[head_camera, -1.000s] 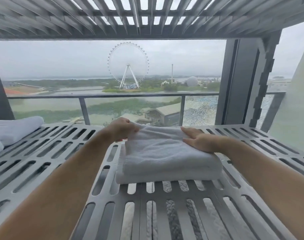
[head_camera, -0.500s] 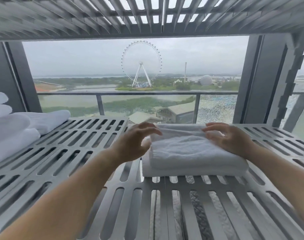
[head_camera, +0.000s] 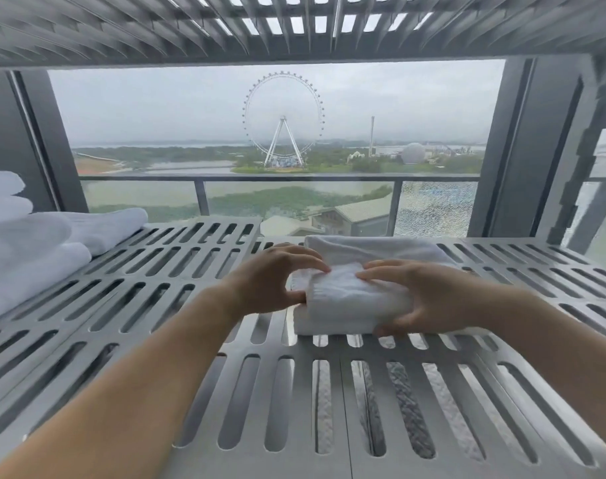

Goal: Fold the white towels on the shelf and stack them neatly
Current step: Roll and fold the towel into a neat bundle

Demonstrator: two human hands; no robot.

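Observation:
A folded white towel (head_camera: 350,299) lies on the slotted grey metal shelf (head_camera: 197,305), right of centre. My left hand (head_camera: 273,278) clasps its near left end, thumb at the front edge and fingers on top. My right hand (head_camera: 422,295) grips the near right part, fingers over the top and thumb low at the front edge. The towel's far part (head_camera: 374,247) stretches back behind my hands. A pile of white towels (head_camera: 28,250) rests at the shelf's left end.
Another slotted shelf (head_camera: 225,25) hangs close overhead. A dark upright post (head_camera: 522,150) stands at the back right and another (head_camera: 25,140) at the back left. Beyond is a glass railing (head_camera: 294,198) and an outdoor view.
Both hands have moved from the towel's far corners to its near end and closed on it. The view has shifted left, showing more of the towel pile.

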